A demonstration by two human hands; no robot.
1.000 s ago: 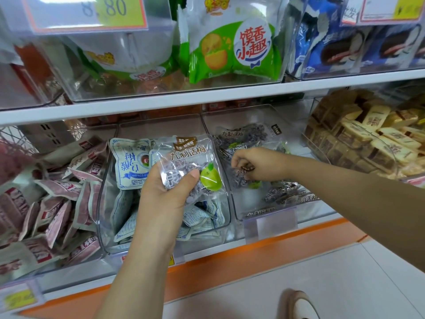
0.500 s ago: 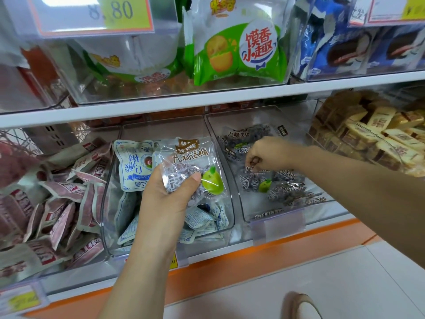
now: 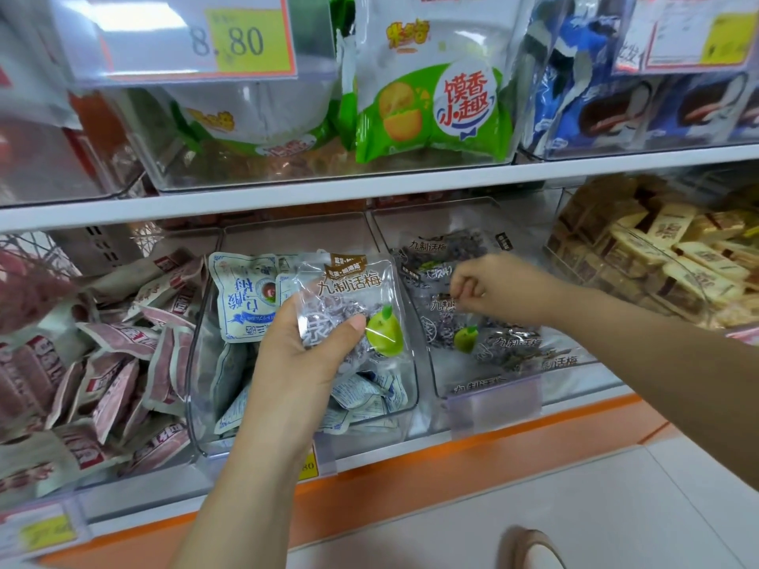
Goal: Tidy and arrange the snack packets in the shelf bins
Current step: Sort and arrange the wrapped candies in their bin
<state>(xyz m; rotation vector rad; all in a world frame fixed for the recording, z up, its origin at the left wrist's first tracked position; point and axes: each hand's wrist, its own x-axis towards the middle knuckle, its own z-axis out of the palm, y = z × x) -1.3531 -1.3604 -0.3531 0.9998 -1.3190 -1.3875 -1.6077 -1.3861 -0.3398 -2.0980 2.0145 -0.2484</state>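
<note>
My left hand [image 3: 304,355] grips a clear plum packet [image 3: 353,289] with a green fruit picture, thumb across its front, and holds it upright over the middle clear bin [image 3: 196,363]. That bin contains blue-and-white packets [image 3: 242,297]. To the right, my right hand [image 3: 497,285] hovers over the right clear bin [image 3: 493,394], fingers curled, pinching the top edge of another plum packet [image 3: 456,334] that stands among several like it.
Pink-and-brown packets [image 3: 115,363] fill the left bin. Yellow-brown packets [image 3: 677,256] fill the far right bin. The white shelf board [image 3: 369,186] above carries bins with green packets [image 3: 431,108] and blue ones [image 3: 583,96]. My shoe [image 3: 534,548] shows on the pale floor.
My right hand has risen a little out of the right bin and moved rightward, lifting a packet's edge. My left hand keeps its packet in the same place.
</note>
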